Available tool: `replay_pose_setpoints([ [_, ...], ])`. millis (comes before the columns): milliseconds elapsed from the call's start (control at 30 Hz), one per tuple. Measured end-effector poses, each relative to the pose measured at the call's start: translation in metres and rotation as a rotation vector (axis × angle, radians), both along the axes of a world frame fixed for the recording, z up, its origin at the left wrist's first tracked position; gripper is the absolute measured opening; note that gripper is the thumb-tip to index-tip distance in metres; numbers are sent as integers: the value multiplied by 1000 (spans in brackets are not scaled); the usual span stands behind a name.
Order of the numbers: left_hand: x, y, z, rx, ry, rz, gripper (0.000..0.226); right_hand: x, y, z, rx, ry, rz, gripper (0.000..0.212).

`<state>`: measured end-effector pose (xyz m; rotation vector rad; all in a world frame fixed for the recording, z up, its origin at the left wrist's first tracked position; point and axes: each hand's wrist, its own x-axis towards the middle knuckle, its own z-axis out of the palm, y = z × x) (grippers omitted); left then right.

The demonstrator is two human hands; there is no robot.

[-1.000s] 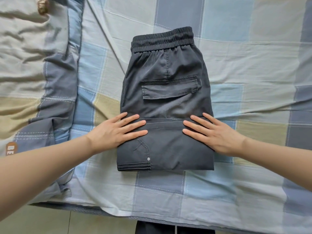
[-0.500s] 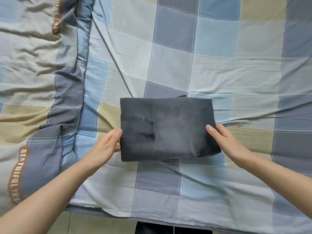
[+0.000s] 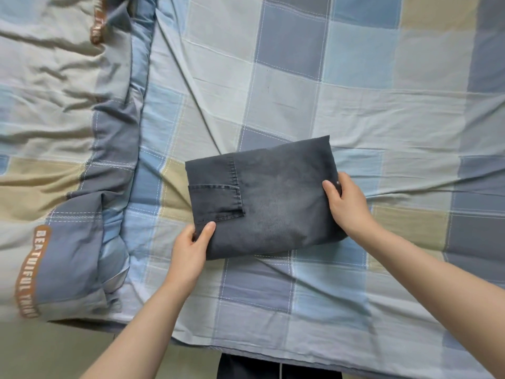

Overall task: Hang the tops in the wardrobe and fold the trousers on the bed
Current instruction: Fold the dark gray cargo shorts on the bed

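Your left hand (image 3: pixel 191 253) pinches the folded trousers (image 3: pixel 262 198) at their near-left corner. Your right hand (image 3: pixel 345 205) grips their right edge, over the bed (image 3: pixel 355 105).

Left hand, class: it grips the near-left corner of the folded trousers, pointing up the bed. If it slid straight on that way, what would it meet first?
The left hand already touches the folded trousers, so it would push into that bundle first, probably at the pocket flap; beyond lies only checked bedsheet.
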<state>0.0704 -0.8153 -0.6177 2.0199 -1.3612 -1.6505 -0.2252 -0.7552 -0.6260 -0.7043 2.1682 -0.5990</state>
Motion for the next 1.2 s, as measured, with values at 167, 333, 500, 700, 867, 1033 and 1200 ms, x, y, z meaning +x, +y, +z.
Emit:
replay_pose_setpoints([
  [167,-13,-23,-9,-28,-134,56,39,-3,-9,-3,164,84,-71,48],
  [333,-35,-19,-14,-158,-185,82,49,31,0,2,-26,193,7,67],
  [500,-44,-3,-20,-277,-174,145,52,52,1,-11,-32,340,87,76],
  [700,-39,10,-14,-357,-54,212,56,38,15,-11,-89,298,121,76],
  [867,-47,24,19,-474,-57,225,61,28,25,30,-94,365,156,83],
  [1033,-52,49,83,-439,-76,192,58,23,49,100,-124,416,287,82],
  [1200,-55,83,182,-418,-37,196,49,14,98,194,-204,398,243,66],
])
